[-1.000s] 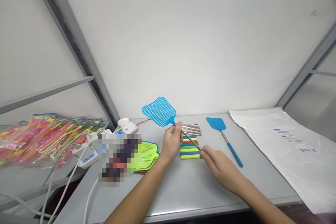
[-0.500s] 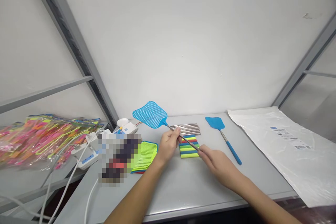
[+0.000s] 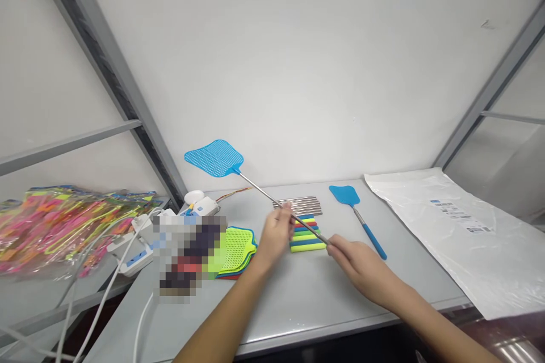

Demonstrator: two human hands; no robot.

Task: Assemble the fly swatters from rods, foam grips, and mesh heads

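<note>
A blue fly swatter [image 3: 217, 159] with a thin telescopic metal rod is held up slantwise, its perforated head at the upper left. My left hand [image 3: 276, 233] is closed around the middle of the rod. Farther down, my right hand [image 3: 360, 266] grips the rod's lower end, where no coloured grip shows. Beneath the rod lie a row of metal rods [image 3: 303, 205] and several coloured handle grips [image 3: 307, 242]. A stack of swatter heads [image 3: 238, 248], lime green on top, is left of my left hand. Another blue swatter [image 3: 369, 232] with a blue grip lies to the right.
A white plastic mailing bag [image 3: 430, 238] covers the right side of the grey table [image 3: 293, 306]. At left are power strips [image 3: 136, 255] with white cables, a pixelated patch and clear-bagged colourful items [image 3: 55, 232]. Grey metal posts [image 3: 108, 62] frame the white wall.
The swatter's head has moved up and left, away from my hands, and more of its metal rod shows. My right hand has shifted slightly right. The view has shifted a little.
</note>
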